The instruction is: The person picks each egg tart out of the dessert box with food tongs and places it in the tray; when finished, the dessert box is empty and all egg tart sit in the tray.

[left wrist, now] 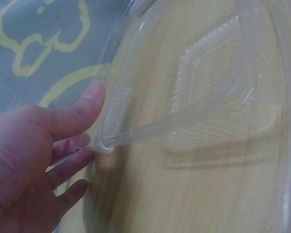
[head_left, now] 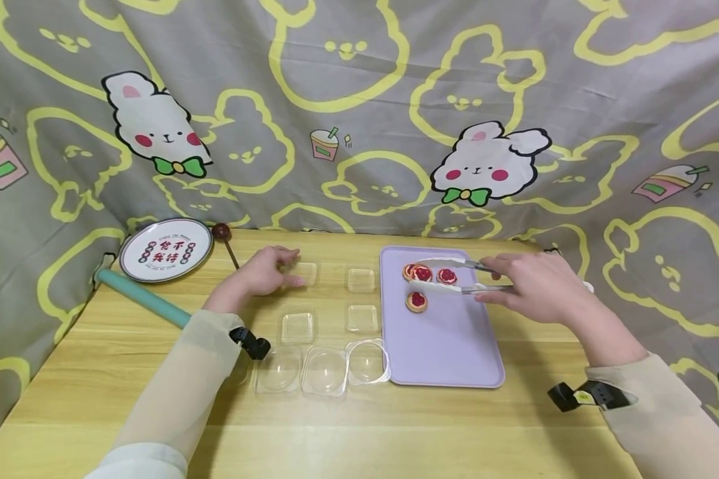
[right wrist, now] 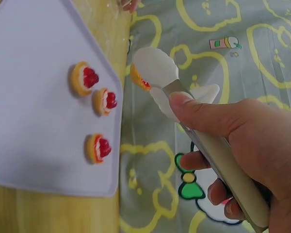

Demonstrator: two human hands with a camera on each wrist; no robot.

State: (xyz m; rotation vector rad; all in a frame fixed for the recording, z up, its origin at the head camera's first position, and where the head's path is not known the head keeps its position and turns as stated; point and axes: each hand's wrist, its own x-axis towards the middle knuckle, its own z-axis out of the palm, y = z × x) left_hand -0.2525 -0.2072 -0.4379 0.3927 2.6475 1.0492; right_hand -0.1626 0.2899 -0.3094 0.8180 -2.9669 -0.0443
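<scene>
My right hand (head_left: 536, 286) grips metal tongs with white tips (right wrist: 157, 68). Between the tips a small fruit tart (head_left: 421, 273) with red topping is held above the lilac tray (head_left: 443, 352). Three similar tarts lie on the tray, among them one tart (head_left: 417, 303) nearest the front and another tart (head_left: 447, 276) to the right. At the left, my left hand (head_left: 263, 271) holds a clear plastic box (head_left: 305, 273) at its edge, thumb and fingers about the corner (left wrist: 104, 144) in the left wrist view.
Several more clear plastic boxes stand open left of the tray, one box (head_left: 298, 326) in front of my left hand. Clear domed lids (head_left: 325, 371) line the front. A printed plate (head_left: 166, 249), a stick with a dark round head (head_left: 222, 231) and a teal rod (head_left: 144, 298) lie at the left.
</scene>
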